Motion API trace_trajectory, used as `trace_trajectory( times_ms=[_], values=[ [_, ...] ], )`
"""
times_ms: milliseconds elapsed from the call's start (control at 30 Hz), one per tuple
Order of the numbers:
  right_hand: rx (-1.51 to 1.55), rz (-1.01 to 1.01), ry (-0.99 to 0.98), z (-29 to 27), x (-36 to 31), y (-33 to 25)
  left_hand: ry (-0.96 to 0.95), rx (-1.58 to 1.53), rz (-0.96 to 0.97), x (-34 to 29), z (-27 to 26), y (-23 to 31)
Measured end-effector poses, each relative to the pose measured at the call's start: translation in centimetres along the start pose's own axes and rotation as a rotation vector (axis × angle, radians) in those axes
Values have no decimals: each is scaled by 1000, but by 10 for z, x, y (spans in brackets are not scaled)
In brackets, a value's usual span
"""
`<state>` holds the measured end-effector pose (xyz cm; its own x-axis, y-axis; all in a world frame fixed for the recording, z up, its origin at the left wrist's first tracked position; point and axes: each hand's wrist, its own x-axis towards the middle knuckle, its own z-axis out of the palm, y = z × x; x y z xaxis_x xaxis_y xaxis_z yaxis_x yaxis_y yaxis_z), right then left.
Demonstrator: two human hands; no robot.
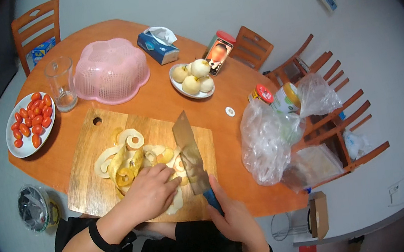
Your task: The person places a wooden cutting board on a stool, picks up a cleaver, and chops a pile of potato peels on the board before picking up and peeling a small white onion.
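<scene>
A wooden cutting board lies at the near side of the table. Long curled fruit peels, pale inside and yellow outside, are heaped on it. My left hand rests on the near right part of the heap, its fingers bent and close together over the peels; what lies beneath the palm is hidden. In my right hand is a cleaver, gripped by its blue handle. Its wide blade points away from me over the board's right side, just right of the left fingers.
Beyond the board stand a pink basket, turned upside down, a glass mug, a plate of small tomatoes, a tissue pack, a bowl of pears and a propped phone. Plastic bags lie right. A bin stands left.
</scene>
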<state>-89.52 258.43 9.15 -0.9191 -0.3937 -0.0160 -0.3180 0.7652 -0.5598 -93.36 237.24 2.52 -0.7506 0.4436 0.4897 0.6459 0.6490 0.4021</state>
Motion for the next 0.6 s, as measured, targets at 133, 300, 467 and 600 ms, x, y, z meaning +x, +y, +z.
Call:
trace_trajectory(
  times_ms=[133, 300, 467, 600],
  values=[
    [47, -8, 19, -2, 1, -5, 37, 13, 17, 0, 1, -1],
    [15, 10, -21, -5, 0, -11, 8, 12, -3, -2, 2, 0],
    [-46, 88, -61, 2, 9, -7, 13, 55, -1, 0, 7, -1],
    [3, 1, -15, -4, 3, -9, -6, 61, -1, -4, 3, -1]
  ],
)
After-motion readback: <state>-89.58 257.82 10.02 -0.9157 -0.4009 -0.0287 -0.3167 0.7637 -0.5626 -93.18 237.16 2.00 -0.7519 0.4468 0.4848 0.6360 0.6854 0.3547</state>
